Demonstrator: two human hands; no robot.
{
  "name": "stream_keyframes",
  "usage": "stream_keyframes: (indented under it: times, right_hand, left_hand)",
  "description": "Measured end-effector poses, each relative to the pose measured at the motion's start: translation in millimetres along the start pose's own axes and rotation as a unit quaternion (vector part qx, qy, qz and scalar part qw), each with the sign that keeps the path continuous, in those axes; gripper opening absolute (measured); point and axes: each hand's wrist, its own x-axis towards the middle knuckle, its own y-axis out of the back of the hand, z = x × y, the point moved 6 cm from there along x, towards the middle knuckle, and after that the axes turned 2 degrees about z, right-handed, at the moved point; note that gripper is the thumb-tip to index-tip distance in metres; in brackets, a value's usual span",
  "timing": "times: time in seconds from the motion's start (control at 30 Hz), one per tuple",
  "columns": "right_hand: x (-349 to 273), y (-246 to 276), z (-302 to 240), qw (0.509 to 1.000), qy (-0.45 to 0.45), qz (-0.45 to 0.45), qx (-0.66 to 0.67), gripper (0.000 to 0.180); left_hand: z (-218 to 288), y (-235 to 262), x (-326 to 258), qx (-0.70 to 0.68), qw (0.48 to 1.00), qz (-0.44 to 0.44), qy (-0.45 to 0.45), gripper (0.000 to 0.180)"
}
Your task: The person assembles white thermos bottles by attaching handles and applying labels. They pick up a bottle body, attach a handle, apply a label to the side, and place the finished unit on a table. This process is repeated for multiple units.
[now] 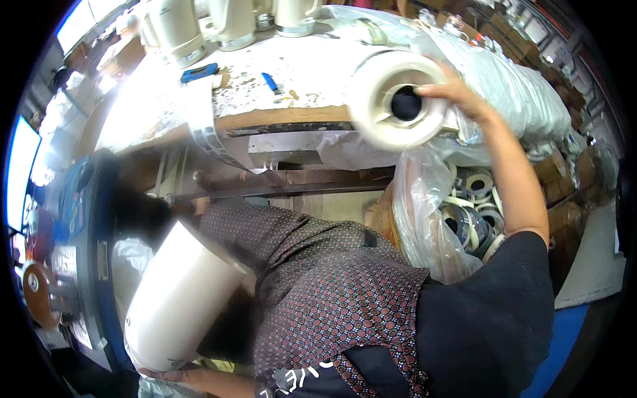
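Observation:
A large cream-white cylinder, like the body of a thermos jug, lies tilted at the lower left beside my lap. My left hand cups its lower end from below, and its fingers are partly hidden behind it. Over the table's front edge at the right, my right hand grips a round cream plastic part by its rim. This part is ring-shaped, with a dark round centre, and slightly blurred. My thumb reaches over its face towards the centre. The two pieces are well apart.
Several cream jugs stand at the back of the worn white table. A blue cutter and a small blue piece lie on it. A plastic-lined box holds ring-shaped parts; a blue machine is at left.

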Motion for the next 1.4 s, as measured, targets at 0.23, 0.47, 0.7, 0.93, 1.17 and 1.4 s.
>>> stream_keyframes:
  times: [0.23, 0.47, 0.7, 0.93, 1.17, 1.4]
  right_hand:
    - [-35.1, -334.3, 33.9, 0.859, 0.003, -0.508, 0.056, 0.045]
    - [-22.3, -384.3, -7.0, 0.757, 0.058, -0.651, -0.01, 0.068]
    - [21.4, -427.6, -97.6, 0.889, 0.222, -0.355, 0.186, 0.077]
    - [-30.5, -396.8, -121.1, 0.791, 0.558, -0.204, 0.142, 0.088]
    - [-1.7, -415.1, -92.3, 0.874, 0.362, -0.266, 0.187, 0.065]
    - [-12.4, -463.8, -32.0, 0.82, 0.058, -0.47, 0.321, 0.073]
  left_hand:
    - [11.2, 95.0, 12.9, -0.063, 0.991, 0.115, -0.002, 0.072]
    - [11.0, 170.4, -28.8, -0.05, 0.982, 0.18, -0.003, 0.074]
    - [-37.0, 131.7, -50.4, -0.174, 0.983, 0.044, 0.041, 0.057]
    - [-53.3, 133.5, -47.6, -0.184, 0.974, 0.092, 0.096, 0.055]
    - [-31.5, 109.8, -44.7, -0.122, 0.988, 0.089, 0.022, 0.059]
    - [50.9, 72.9, -45.1, -0.12, 0.993, 0.015, -0.006, 0.057]
